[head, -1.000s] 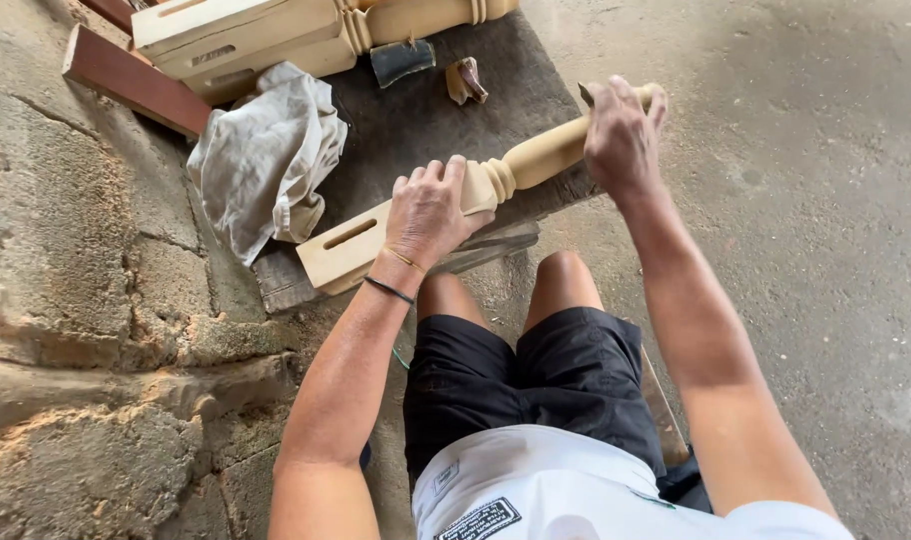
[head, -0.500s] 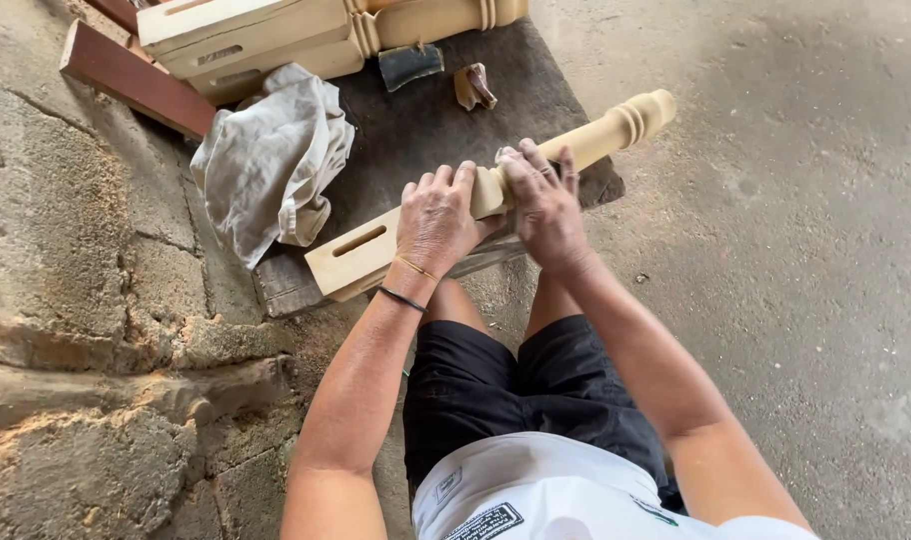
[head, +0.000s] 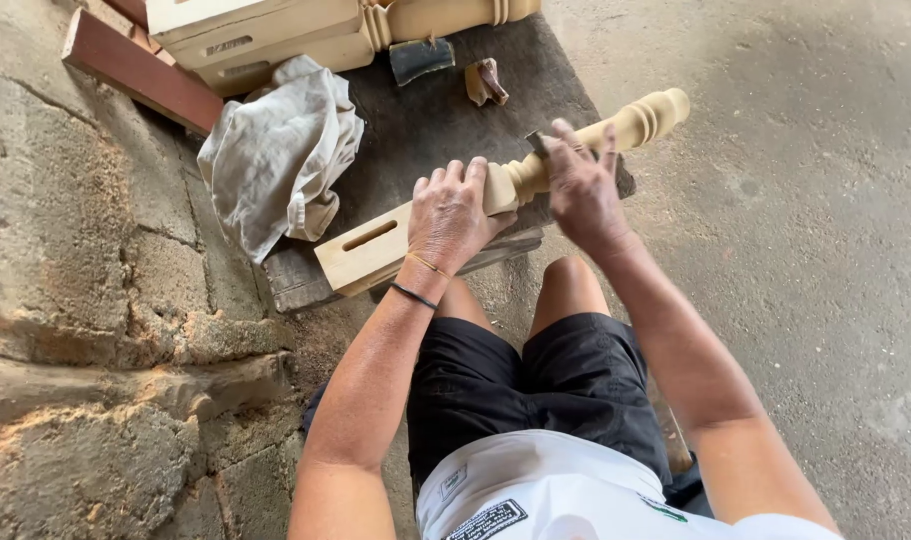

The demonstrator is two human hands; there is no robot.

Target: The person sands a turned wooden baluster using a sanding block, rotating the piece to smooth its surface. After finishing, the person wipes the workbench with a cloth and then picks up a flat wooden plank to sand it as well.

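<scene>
Concrete floor, dark board (head: 426,130) w/ turned wooden leg (head: 506,185) across near edge. Left hand (head: 454,215) clamped palm-down on leg's square end. Right hand (head: 581,190) closed round shaft, pressing small dark pad (head: 538,143).

Single head view: looks steeply down from above the seated person, close over lap, forearms and dark board (head: 426,130) on floor.
</scene>
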